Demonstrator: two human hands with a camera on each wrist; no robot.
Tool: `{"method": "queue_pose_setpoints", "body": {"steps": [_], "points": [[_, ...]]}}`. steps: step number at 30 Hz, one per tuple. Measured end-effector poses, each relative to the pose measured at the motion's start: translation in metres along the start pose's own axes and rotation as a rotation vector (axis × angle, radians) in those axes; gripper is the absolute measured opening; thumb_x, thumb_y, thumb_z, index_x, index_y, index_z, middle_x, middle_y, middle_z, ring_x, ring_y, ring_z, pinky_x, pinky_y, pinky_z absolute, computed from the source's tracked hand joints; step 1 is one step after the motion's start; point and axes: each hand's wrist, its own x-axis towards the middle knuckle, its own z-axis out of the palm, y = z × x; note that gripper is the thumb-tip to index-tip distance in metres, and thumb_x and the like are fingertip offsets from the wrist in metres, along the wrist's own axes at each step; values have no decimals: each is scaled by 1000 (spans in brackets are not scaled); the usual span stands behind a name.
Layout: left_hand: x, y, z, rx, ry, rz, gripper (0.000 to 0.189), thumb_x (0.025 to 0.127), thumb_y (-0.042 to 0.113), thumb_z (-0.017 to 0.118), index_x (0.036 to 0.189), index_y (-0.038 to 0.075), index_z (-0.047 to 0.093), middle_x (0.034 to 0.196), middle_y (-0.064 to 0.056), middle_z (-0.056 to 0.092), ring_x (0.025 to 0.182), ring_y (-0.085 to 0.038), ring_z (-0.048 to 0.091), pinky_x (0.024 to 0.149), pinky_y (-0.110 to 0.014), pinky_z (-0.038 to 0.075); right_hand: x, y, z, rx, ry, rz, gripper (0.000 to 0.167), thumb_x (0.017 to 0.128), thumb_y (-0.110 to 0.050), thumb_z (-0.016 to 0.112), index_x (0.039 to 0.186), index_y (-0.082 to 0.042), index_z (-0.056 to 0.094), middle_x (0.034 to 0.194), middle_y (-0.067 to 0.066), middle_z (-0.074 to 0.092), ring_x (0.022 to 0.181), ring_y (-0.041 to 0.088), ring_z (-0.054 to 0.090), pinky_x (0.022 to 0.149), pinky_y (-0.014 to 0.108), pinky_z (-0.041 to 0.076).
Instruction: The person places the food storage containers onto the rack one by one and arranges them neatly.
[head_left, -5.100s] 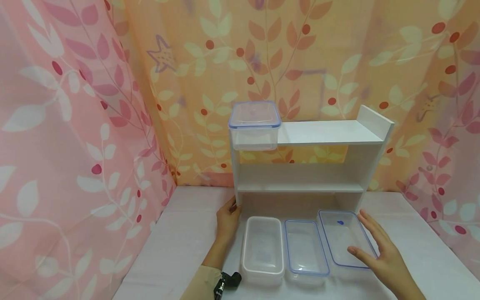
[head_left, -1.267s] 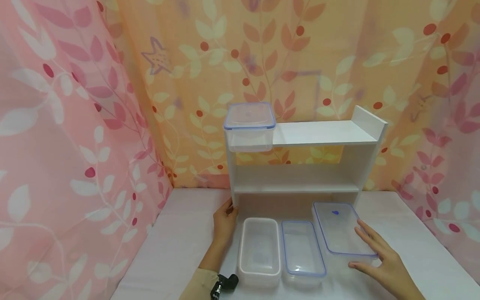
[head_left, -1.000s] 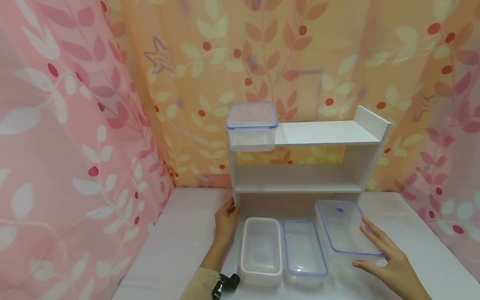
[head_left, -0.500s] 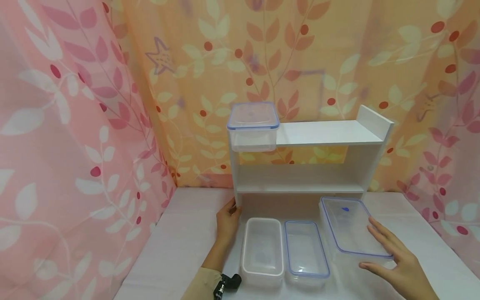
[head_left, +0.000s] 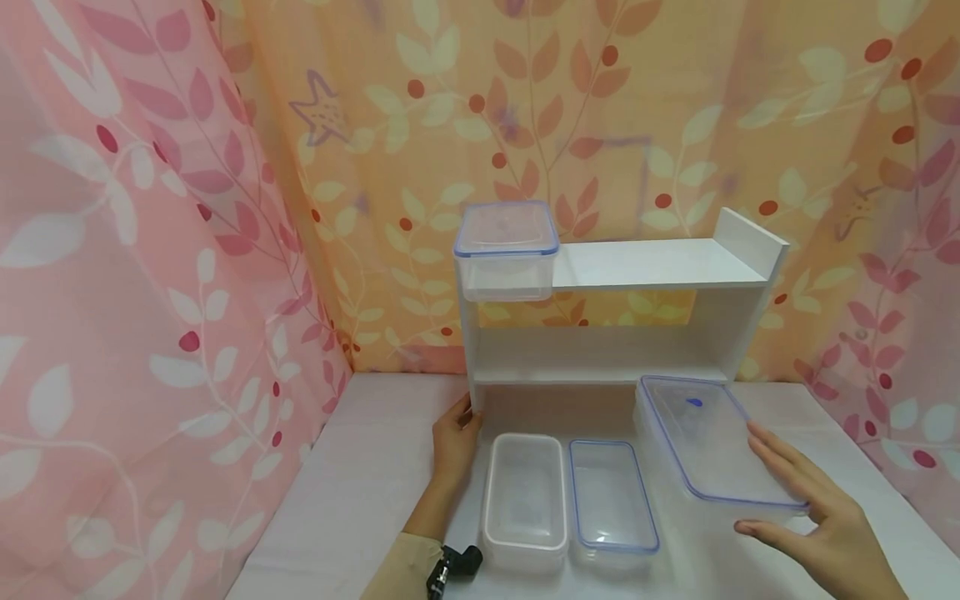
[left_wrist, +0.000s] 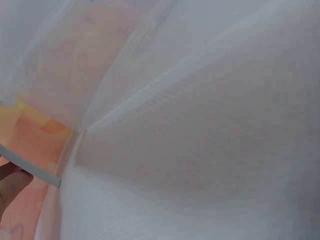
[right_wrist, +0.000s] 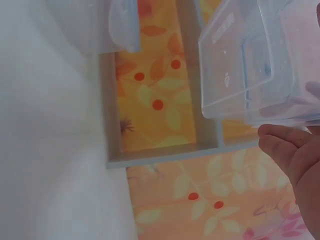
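Note:
In the head view my right hand [head_left: 832, 521] holds a clear lidded food container [head_left: 720, 450] with a blue rim, fingers along its right side and thumb at its near end. The right wrist view has this container [right_wrist: 240, 65] raised off the table, in front of the shelf. My left hand [head_left: 453, 446] grips the lower left side panel of the white two-tier shelf unit [head_left: 660, 265]. At the left of the left wrist view, my left fingers [left_wrist: 15, 185] pinch the panel edge [left_wrist: 42, 175].
Two more clear containers, one with a white rim [head_left: 525, 492] and one with a blue rim [head_left: 613, 500], stand side by side before the shelf. Another blue-rimmed container [head_left: 506, 242] sits on the shelf's top left, overhanging its front. Flowered curtains [head_left: 420, 167] surround the white table [head_left: 322, 500].
My right hand has lifted the right-hand container up and moved it rightward, closer to the camera. The left hand keeps its hold on the shelf.

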Motion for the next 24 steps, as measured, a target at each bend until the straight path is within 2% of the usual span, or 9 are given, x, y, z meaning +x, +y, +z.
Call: {"method": "queue_pose_setpoints", "body": {"steps": [4,11,17,21,24], "points": [[0,1,0,-6,-7,-8,46,93,4,72,137,13,67,132,-5,70,109,-23,73,88,-30,58,7,-9,-9,-16,27,-37,102,56,11,93,147,6,50,159,21,42,150,11,36,103,3,36],[-1,4,1,-16,-13,1,46,93,3,72,138,12,66,133,-6,69,108,-24,73,87,-30,59,17,-22,-22,-23,40,12,102,58,16,91,150,2,48,160,15,42,149,7,35,100,3,38],[-1,3,2,-10,-9,1,46,92,3,72,137,13,67,132,-6,69,109,-25,73,86,-30,59,29,-33,-31,0,52,46,104,58,21,88,151,3,46,163,11,40,152,10,32,103,5,37],[-1,1,3,-9,-12,-1,47,93,3,71,138,12,66,133,-9,69,109,-25,73,86,-30,59,39,-33,-37,52,76,-70,103,52,26,86,146,13,46,160,21,40,152,17,34,105,9,39],[-1,1,2,-14,-23,-3,48,93,3,71,140,10,64,134,-13,68,110,-26,72,88,-32,58,47,-32,-41,151,95,-180,99,51,26,85,141,20,45,156,32,39,152,23,35,105,12,40]]}}
